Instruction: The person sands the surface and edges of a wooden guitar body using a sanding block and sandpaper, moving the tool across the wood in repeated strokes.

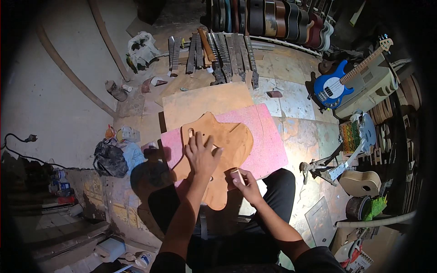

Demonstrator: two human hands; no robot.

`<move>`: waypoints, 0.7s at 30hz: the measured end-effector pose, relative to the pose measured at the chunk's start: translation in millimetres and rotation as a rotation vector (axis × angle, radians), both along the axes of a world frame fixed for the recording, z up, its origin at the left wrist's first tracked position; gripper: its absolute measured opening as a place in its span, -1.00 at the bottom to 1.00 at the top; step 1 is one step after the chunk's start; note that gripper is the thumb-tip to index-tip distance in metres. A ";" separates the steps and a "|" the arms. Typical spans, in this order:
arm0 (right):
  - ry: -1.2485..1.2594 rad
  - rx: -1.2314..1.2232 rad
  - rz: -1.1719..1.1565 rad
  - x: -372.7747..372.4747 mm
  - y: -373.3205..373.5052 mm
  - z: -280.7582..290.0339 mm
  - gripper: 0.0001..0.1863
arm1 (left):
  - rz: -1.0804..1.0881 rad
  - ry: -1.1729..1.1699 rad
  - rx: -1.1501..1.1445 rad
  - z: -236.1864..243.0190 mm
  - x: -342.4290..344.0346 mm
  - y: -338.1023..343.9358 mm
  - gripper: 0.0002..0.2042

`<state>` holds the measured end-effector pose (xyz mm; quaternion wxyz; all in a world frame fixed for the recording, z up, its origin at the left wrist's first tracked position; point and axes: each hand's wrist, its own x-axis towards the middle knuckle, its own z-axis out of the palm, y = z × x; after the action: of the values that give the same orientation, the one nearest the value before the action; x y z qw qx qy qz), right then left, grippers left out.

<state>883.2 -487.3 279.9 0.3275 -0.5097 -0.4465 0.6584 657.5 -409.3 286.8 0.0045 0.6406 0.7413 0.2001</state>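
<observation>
1. Setting: a cluttered workshop with a stained concrete floor [291, 132]; the person sits on the floor, legs in dark trousers.
2. Nearest, the right hand [246, 182] has its fingers closed narrowly around a small pale sanding block [237, 175], held at the lower right edge of the workpiece.
3. The left hand [200, 154] lies flat with fingers spread wide, pressing down on the one unfinished tan wooden guitar body [227, 145].
4. The body rests across the person's lap and on one pink foam mat [268, 136], which overlaps one plain plywood sheet [205, 102].
5. Handling judgement: the body appears stiff, moderately heavy and dusty-smooth, so it may slide on the mat. Hold it by flat palm pressure on the face or by its outer edge; the thin horns near the cut slot look the most fragile.
6. Left: one black plastic bag [109, 159].
7. Right: one blue electric bass guitar [334, 88].
8. Farthest: a row of about ten dark guitar necks [218, 54] laid on the floor, and a rack of guitar bodies [273, 18], count uncertain.
</observation>
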 end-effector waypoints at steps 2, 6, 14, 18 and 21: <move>-0.014 0.052 -0.068 16.0 4.6 4.2 -0.48 | -0.075 0.032 -0.012 4.5 17.4 -0.5 -0.35; -0.004 -0.179 -0.178 30.4 11.7 30.6 -0.51 | -0.109 0.043 -0.047 -1.0 31.3 -5.9 -0.31; 0.154 -0.276 -0.247 48.2 10.3 34.2 -0.63 | -0.028 0.028 -0.007 -7.4 35.2 -0.7 -0.24; 0.212 -0.255 -0.253 48.7 6.5 30.8 -0.64 | -0.067 0.035 -0.005 -7.0 30.5 0.2 -0.24; 0.243 -0.270 -0.244 48.4 5.3 27.2 -0.64 | 0.036 0.032 0.011 -14.9 27.1 7.9 -0.23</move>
<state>931.6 -481.9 307.1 0.3851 -0.5163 -0.2467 0.7241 684.6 -401.5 271.9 -0.0146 0.6302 0.7517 0.1939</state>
